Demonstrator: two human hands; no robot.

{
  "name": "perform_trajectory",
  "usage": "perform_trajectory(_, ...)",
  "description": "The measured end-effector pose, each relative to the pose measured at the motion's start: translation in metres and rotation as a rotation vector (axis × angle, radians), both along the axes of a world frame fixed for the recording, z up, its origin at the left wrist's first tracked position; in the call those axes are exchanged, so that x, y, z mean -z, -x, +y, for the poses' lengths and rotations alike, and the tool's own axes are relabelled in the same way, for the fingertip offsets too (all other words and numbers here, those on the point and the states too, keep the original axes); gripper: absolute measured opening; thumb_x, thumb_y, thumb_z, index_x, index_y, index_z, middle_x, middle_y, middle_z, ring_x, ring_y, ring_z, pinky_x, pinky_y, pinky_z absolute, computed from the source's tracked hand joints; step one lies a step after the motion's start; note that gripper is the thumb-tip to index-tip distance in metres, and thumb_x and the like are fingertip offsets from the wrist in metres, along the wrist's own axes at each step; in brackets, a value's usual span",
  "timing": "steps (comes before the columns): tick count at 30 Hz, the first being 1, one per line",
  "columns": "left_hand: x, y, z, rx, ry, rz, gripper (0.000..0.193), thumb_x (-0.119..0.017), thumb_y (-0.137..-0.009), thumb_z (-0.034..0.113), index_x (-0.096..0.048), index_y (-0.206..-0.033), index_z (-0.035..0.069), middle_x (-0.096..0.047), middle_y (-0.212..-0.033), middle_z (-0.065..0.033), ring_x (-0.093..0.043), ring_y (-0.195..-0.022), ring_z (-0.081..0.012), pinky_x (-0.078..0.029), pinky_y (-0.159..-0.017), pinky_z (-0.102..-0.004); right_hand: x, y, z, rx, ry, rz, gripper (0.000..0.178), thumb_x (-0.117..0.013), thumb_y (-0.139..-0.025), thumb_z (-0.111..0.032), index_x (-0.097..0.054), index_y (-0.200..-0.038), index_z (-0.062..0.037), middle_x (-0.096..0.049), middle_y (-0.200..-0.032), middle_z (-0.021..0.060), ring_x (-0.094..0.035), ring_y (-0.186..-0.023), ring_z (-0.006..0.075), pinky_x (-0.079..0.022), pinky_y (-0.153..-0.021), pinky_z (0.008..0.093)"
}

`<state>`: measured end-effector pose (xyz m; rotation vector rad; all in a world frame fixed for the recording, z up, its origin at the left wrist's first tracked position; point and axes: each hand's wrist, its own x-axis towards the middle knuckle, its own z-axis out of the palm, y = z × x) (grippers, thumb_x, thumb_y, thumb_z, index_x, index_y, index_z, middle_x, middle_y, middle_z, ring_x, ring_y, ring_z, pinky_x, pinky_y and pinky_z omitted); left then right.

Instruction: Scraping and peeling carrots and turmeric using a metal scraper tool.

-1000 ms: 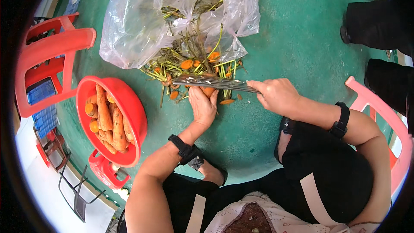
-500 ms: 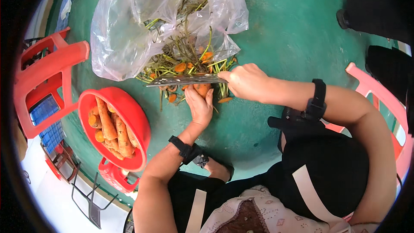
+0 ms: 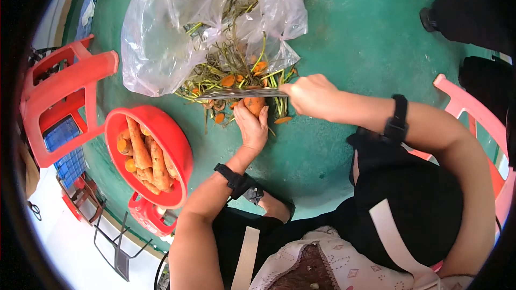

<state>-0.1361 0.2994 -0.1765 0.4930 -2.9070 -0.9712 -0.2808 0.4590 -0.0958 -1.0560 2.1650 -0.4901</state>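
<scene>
My left hand (image 3: 252,127) is closed around a carrot (image 3: 254,104), its thick end pointing away from me. In my right hand (image 3: 312,96) is the handle of a long knife (image 3: 231,94), whose blade lies across the carrot's top end. Beyond the blade is a heap of green carrot stems (image 3: 215,70), with orange cut slices (image 3: 228,80) scattered on and around it. A large clear plastic bag (image 3: 156,37) spreads behind and over the stems, with more stems inside. The knife's far edge against the carrot is partly hidden by stems.
To the left stands a red basin (image 3: 185,156) of several whole carrots (image 3: 141,153). A red plastic chair (image 3: 70,102) is beyond it, and a pink chair (image 3: 457,99) is on the right. Another person's dark-clothed legs (image 3: 473,21) show at the upper right. The floor is green.
The view has shifted slightly, so most things sit a little to the right. The knife blade looks steadier and sits closer against the carrot; both hands keep their hold.
</scene>
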Motion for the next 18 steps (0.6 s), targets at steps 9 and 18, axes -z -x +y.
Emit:
perform_trajectory(9, -0.002, 0.002, -0.003, -0.066, -0.209, -0.030, 0.053, -0.062, -0.077, 0.022, -0.035, -0.113, -0.005, -0.042, -0.101, -0.0211, -0.042, -0.093, -0.0349, -0.034, -0.085, -0.0408, 0.016, 0.011, 0.002, 0.143, 0.150, -0.032, 0.025, -0.050, -0.074, -0.014, -0.063, -0.096, -0.0109, -0.058, -0.061, 0.0176, -0.059, -0.060, 0.0331, -0.047, -0.056, 0.0424)
perform_trajectory(18, -0.084, 0.011, -0.040, -0.125, -0.582, 0.092, 0.068, -0.069, -0.070, 0.010, -0.027, -0.122, 0.002, -0.040, -0.114, -0.0122, -0.046, -0.103, -0.0209, -0.037, -0.092, -0.0325, -0.025, 0.022, 0.025, 0.506, 0.337, -0.169, 0.021, -0.053, -0.076, -0.017, -0.059, -0.090, -0.0027, -0.051, -0.057, 0.0145, -0.049, -0.050, 0.0213, -0.041, -0.052, 0.0357)
